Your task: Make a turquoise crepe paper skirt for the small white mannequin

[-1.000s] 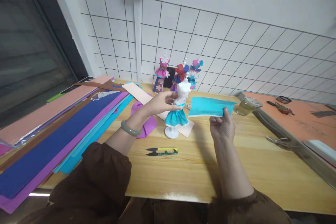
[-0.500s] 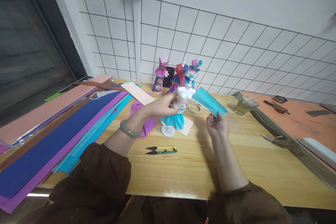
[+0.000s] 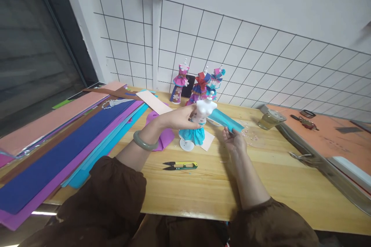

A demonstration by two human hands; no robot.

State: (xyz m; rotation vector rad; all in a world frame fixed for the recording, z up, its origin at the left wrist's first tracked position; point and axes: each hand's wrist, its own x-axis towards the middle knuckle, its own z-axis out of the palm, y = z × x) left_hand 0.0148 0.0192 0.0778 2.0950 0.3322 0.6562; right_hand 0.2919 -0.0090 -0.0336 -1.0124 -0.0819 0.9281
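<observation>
My left hand [image 3: 184,118] is closed around the waist of a small white mannequin [image 3: 206,108], which stands upright on a round white base. A gathered turquoise skirt [image 3: 193,136] hangs from the mannequin below my fingers. On the right, my right hand [image 3: 233,139] pinches the near end of a turquoise paper strip [image 3: 224,120]. The strip's far end lies close beside the mannequin; whether they touch I cannot tell. In front of the mannequin, yellow-and-green thread snips [image 3: 181,166] lie on the wooden table [image 3: 191,197].
Long coloured paper strips [image 3: 66,150] cover the left side. Several dressed mannequins [image 3: 199,85] stand at the back. Purple paper [image 3: 165,137] and a pale pink piece [image 3: 208,141] lie near the base. At right are a cup [image 3: 271,119] and an orange-topped surface [image 3: 324,135].
My right hand has moved a little left, bringing the turquoise strip lower and nearer the mannequin. My left hand keeps its hold on the mannequin. The camera view has shifted slightly.
</observation>
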